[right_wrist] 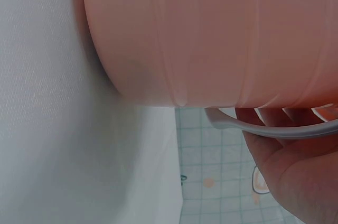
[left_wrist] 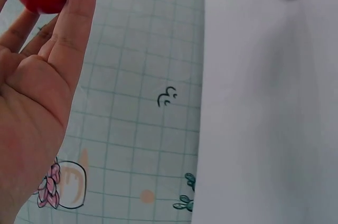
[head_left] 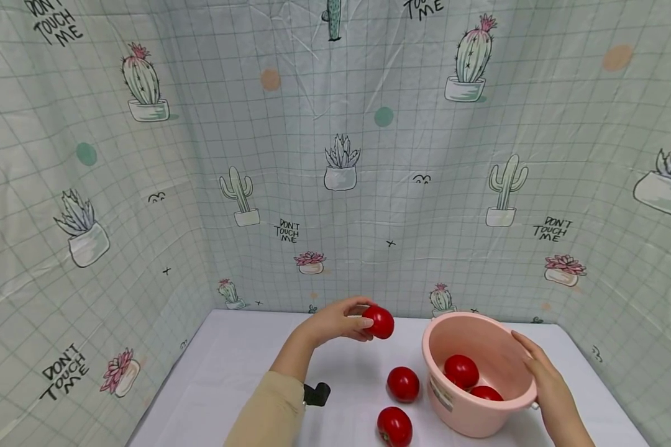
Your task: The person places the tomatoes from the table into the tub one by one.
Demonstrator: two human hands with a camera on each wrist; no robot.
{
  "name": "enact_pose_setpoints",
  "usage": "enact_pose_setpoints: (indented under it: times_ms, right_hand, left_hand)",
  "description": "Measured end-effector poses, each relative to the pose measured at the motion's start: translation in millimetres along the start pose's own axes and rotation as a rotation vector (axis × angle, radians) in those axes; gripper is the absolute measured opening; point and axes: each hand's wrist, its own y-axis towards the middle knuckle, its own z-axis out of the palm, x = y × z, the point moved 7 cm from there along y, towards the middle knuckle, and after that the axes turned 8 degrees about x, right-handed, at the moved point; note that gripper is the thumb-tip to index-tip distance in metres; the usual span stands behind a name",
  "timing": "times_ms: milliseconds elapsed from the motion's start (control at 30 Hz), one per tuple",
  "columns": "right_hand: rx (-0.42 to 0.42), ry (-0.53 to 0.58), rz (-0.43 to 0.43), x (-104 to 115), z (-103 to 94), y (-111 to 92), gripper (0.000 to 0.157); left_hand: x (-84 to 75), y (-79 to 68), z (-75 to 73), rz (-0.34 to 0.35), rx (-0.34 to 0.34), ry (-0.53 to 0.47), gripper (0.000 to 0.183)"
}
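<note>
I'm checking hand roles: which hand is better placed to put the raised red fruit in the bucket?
Probably the left hand: it holds the raised red fruit, left of the pink bucket. The right hand is occupied at the bucket's right rim.

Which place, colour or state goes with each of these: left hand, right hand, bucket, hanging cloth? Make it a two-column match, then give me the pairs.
1. left hand
2. right hand
3. bucket
4. hanging cloth

A. pink
B. printed with cacti
C. holding a red fruit above the table
D. against the bucket's side

Pairs: 1-C, 2-D, 3-A, 4-B
</note>
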Motion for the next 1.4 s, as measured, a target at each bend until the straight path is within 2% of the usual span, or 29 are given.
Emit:
enact_pose_setpoints:
  times_ms: [167,367,767,1133,1400]
  right_hand:
    - [-0.008,0.003,-0.019,1,-0.6,-1,0.054]
    - [-0.007,-0.002,-0.007,0,-0.5,-1,0.056]
    - [0.008,0.003,0.01,-1,-0.8,0,0.055]
    - [-0.012,0.002,-0.024,-2,-1.2,0,0.055]
    - [-0.019,-0.006,-0.039,0,-1.0,-1,0.055]
  left_hand:
    - [-14.8,8.5,1.1,0.021,0.026,-0.027,0.046]
    - [-19.5,19.1,3.8,0.018,0.018,-0.099,0.045]
    - [-38.8,41.6,21.5,0.028,0.068,-0.077,0.043]
    - [-61.6,61.4,48.9,0.036,0.112,-0.019,0.041]
    - [-66.3,74.6,73.2,0.019,0.178,0.049,0.036]
